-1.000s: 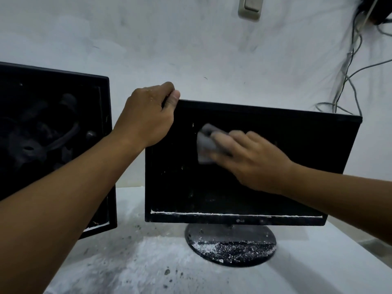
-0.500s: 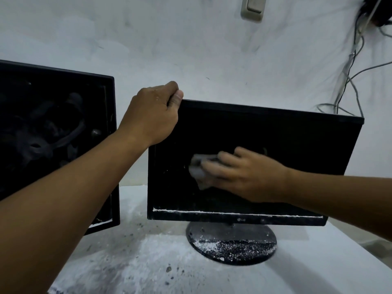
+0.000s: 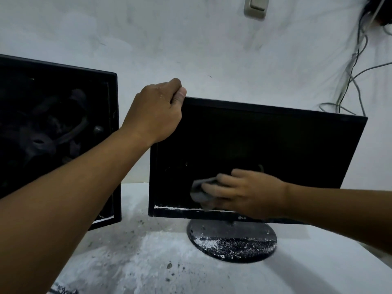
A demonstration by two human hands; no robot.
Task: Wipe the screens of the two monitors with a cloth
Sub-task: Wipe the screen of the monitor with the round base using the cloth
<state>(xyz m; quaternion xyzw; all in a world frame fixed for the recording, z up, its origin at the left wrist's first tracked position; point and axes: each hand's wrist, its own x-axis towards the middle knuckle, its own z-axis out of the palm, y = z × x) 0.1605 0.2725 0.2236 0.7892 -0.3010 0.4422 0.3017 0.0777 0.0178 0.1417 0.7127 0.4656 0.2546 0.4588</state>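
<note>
Two black monitors stand on a white surface. The right monitor (image 3: 275,145) has a round dusty base (image 3: 232,242) and a dark screen with a white dust line along its bottom edge. My left hand (image 3: 156,111) grips its top left corner. My right hand (image 3: 246,192) presses a small grey cloth (image 3: 199,193) against the lower middle of that screen, just above the bottom bezel. The left monitor (image 3: 53,134) stands apart, its dark screen showing dim reflections.
The white tabletop (image 3: 148,262) carries dust and dark specks in front of the monitors. A white wall stands close behind. A light switch (image 3: 255,6) sits high on the wall, and loose cables (image 3: 350,71) hang at the upper right.
My right hand has slid the cloth down the right monitor's screen, from the upper left area to near the bottom edge. My left hand has kept its hold on the corner.
</note>
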